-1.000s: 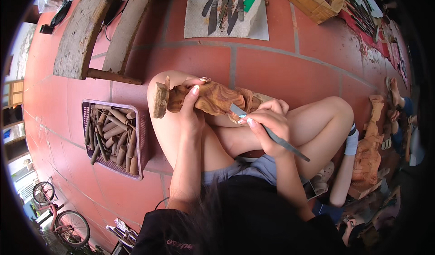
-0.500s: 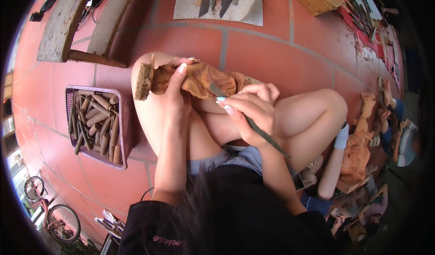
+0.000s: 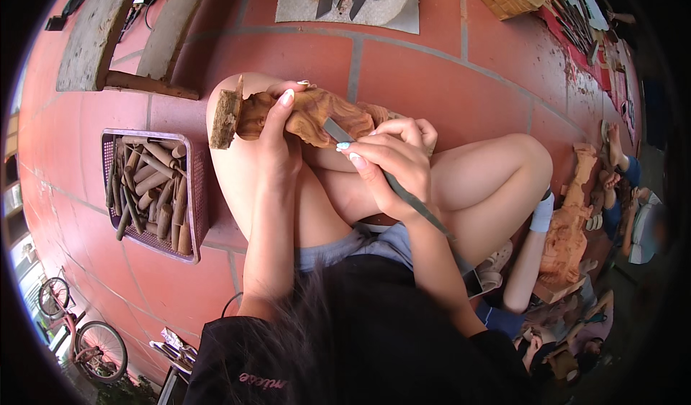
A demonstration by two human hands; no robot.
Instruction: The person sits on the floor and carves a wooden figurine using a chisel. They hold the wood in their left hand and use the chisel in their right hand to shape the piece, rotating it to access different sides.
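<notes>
Seated on a red tiled floor [image 3: 432, 74], knees drawn up, wooden carving [image 3: 302, 113] laid sideways across the raised left knee. Left hand [image 3: 277, 142] wrapped around the carving's middle, fingers curled shut over its top and thumb underneath, pinning it against the leg. Right hand [image 3: 392, 164] closed tight around a slim metal carving tool [image 3: 389, 182], fingers bunched near the blade end, handle running back past the wrist toward the lap; blade tip [image 3: 332, 128] touching the carved surface just right of the left hand. Rough bark-edged base of the carving pointing to the left, finer shaped part (detail too blurred to read) toward the right under the tool.

On the floor to the left, just beside the leg, a purple mesh basket [image 3: 198, 189] packed with wooden-handled tools [image 3: 147, 189]. Above, near the top edge, a grey mat [image 3: 403, 9] with several chisels laid out on it. Weathered planks [image 3: 93, 38] at upper left. Far right, another person with a pale wooden figure [image 3: 568, 225], well apart from the work in hand
</notes>
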